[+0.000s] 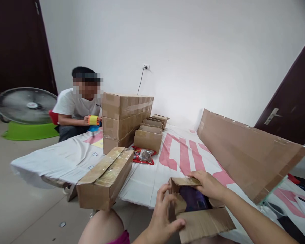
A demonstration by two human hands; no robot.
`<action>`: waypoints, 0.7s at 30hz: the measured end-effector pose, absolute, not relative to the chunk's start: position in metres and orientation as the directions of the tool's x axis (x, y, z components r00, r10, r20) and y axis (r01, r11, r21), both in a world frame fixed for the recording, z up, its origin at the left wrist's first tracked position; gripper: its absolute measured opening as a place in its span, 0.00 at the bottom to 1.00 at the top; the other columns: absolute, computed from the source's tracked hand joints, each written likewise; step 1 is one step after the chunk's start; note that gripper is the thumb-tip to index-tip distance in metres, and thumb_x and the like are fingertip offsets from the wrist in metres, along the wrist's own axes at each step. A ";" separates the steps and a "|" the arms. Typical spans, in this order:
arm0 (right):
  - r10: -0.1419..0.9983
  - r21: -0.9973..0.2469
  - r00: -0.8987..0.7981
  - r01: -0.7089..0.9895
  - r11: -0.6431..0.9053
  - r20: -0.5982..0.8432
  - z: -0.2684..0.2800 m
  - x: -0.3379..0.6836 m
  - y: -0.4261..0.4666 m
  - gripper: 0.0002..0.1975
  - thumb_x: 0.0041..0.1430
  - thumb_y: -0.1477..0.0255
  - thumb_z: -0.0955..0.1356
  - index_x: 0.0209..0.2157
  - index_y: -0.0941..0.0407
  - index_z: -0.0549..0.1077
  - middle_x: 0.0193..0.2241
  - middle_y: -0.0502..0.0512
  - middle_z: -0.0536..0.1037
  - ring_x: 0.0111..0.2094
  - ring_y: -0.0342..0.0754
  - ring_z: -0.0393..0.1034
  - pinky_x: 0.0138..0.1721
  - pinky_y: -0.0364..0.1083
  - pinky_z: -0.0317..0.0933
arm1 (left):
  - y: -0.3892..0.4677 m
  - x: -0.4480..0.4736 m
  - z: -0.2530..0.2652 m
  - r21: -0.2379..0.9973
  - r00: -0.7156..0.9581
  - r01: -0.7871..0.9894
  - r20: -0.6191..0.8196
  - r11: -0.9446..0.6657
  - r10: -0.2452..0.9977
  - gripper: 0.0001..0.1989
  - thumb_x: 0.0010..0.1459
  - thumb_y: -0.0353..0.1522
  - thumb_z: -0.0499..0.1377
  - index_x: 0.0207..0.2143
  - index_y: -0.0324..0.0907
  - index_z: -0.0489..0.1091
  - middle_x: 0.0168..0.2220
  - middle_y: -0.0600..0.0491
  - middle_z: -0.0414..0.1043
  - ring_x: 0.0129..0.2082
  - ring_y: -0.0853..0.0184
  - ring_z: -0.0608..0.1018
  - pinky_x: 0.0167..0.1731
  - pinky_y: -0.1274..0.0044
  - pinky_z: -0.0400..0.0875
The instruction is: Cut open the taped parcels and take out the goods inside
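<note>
A small open cardboard box [203, 222] sits low in front of me, its near flap folded out. Inside lies a dark purple package [193, 198]. Along the box's left side, my left hand [164, 211] grips it, fingers over the far left edge and thumb by the near flap. My right hand [209, 184] holds the far flap at the right, its fingertips partly hidden. Left of my hands, a closed long cardboard box [105, 179] juts past the table edge above my knee. Behind it lies a red food packet [143, 156].
Stacked taped boxes [127, 117] stand on the cloth-covered table [147, 183], with several open boxes [147, 139] beside them. A large cardboard panel [244, 152] leans at the right. Across the table, a seated person [73, 105] holds a yellow-orange tape dispenser [93, 120]. A fan [27, 105] stands at left.
</note>
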State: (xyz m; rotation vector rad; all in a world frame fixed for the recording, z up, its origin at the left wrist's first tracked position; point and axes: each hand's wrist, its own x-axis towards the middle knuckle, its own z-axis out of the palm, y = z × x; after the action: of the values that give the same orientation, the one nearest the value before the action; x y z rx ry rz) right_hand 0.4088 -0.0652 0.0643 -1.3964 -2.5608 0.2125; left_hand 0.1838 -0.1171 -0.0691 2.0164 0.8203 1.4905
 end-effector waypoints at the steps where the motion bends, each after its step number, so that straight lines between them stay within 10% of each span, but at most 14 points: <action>1: 0.846 -0.230 -0.523 0.815 0.532 0.103 0.069 0.407 -0.070 0.19 0.54 0.72 0.68 0.49 0.53 0.74 0.45 0.57 0.78 0.48 0.55 0.71 0.48 0.50 0.63 | -0.116 0.185 -0.067 0.716 0.249 0.187 0.628 -0.672 0.738 0.34 0.45 0.52 0.64 0.50 0.46 0.63 0.63 0.41 0.42 0.64 0.45 0.53 0.58 0.56 0.57; 5: 0.892 -0.261 -0.451 0.859 0.440 0.020 0.090 0.408 -0.075 0.15 0.52 0.63 0.71 0.43 0.51 0.77 0.33 0.52 0.81 0.35 0.51 0.75 0.36 0.45 0.63 | -0.112 0.185 -0.063 0.736 0.465 0.240 0.486 -0.633 0.740 0.58 0.34 0.53 0.69 0.64 0.49 0.45 0.68 0.40 0.20 0.68 0.41 0.39 0.61 0.51 0.48; 15: 0.886 -0.393 -0.462 0.822 0.412 -0.038 0.077 0.431 -0.065 0.18 0.55 0.56 0.69 0.40 0.54 0.75 0.30 0.51 0.78 0.31 0.48 0.70 0.30 0.43 0.58 | -0.119 0.174 -0.059 0.748 0.601 0.334 0.300 -0.574 0.741 0.67 0.32 0.49 0.72 0.67 0.49 0.34 0.68 0.36 0.32 0.68 0.42 0.42 0.62 0.50 0.48; 21: 0.677 -0.156 -0.531 0.717 0.679 0.509 0.075 0.424 -0.095 0.14 0.62 0.65 0.65 0.47 0.56 0.71 0.44 0.61 0.76 0.47 0.54 0.68 0.49 0.53 0.61 | -0.111 0.175 -0.063 0.766 0.546 0.285 0.364 -0.576 0.755 0.65 0.36 0.48 0.71 0.67 0.49 0.34 0.69 0.38 0.35 0.68 0.43 0.44 0.63 0.51 0.46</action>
State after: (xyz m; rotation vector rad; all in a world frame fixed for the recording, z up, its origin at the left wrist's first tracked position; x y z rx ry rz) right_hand 0.4238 -0.0947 0.0751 -1.0722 -2.3503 -0.0973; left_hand 0.1750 -0.1113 -0.0631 2.1275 0.8347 0.9242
